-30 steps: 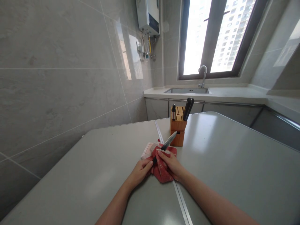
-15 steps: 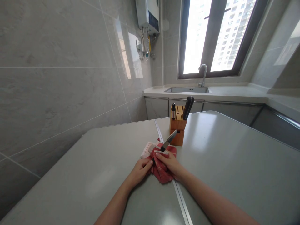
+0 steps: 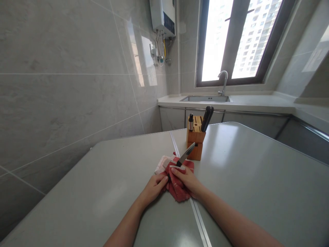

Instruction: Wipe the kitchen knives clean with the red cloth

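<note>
A kitchen knife (image 3: 186, 154) with a dark handle points away and to the right, its blade bare. My left hand (image 3: 154, 187) is closed on the butt of its handle. Around the handle's middle lies a red and white cloth (image 3: 179, 188), which my right hand (image 3: 186, 180) pinches against the knife, thumb on top. The cloth covers most of the handle, and its paler part spreads to the left. Just behind the blade tip stands a wooden knife block (image 3: 196, 137).
The block holds a large black-handled knife (image 3: 207, 118) and a smaller black-topped tool (image 3: 190, 122). A pale strip (image 3: 199, 219) divides the grey table (image 3: 102, 192). Beyond are a counter with a sink (image 3: 205, 98) and a tap (image 3: 224, 82); a tiled wall (image 3: 77, 99) rises at left.
</note>
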Available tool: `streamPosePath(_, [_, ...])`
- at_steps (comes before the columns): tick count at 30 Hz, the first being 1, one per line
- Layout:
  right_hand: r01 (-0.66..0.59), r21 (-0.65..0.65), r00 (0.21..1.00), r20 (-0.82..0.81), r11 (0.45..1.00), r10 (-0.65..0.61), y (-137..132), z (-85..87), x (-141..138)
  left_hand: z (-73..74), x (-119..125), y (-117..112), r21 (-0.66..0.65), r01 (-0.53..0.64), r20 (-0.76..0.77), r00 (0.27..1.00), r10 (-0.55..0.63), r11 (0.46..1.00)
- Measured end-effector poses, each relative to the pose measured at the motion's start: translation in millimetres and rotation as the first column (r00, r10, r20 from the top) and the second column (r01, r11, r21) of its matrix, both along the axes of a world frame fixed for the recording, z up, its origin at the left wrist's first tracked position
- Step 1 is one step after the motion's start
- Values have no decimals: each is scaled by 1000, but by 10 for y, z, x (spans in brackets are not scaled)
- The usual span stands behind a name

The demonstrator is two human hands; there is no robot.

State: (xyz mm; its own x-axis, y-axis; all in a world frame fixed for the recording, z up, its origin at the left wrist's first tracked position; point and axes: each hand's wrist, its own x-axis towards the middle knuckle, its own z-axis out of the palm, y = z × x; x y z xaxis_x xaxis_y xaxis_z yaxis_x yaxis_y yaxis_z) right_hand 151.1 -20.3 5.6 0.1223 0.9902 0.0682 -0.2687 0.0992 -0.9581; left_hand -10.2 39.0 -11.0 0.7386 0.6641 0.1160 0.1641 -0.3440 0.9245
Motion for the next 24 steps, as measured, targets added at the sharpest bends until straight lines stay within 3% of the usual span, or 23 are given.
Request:
streamPosePath(16, [-9, 31, 1000, -15, 999, 10, -8, 29, -10, -70, -12, 26, -21, -13, -17, 1000, 13, 1000])
streamPosePath(24, [-37, -13, 999, -21, 999, 37, -13, 8, -4, -70, -11, 30, -11, 5, 11, 1000, -5, 1000])
